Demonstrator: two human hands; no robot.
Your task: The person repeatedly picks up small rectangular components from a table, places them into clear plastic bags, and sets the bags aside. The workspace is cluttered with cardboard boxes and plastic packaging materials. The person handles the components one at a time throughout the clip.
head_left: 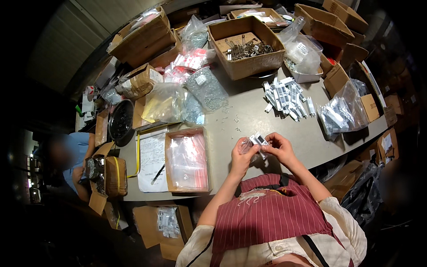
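Just above my apron, near the table's front edge, both hands meet at a small white-and-grey part [259, 139] with a dark window. My left hand [241, 156] is closed around a small clear plastic bag [245, 145] and pinches the part with its thumb. My right hand [281, 152] grips the part from the other side, its fingers bent. Whether the part is inside the bag's mouth I cannot tell. A pile of similar white-and-grey parts [287, 99] lies beyond my right hand. Several small screws [237, 119] are scattered on the table ahead of my left hand.
An open box of clear bags [187, 133] sits left, beside a written sheet [151, 162] with a pen. A carton of metal pieces [247, 66] stands at the back. To the right lies a bag of parts [333, 116]. Another person [76, 153] is at far left.
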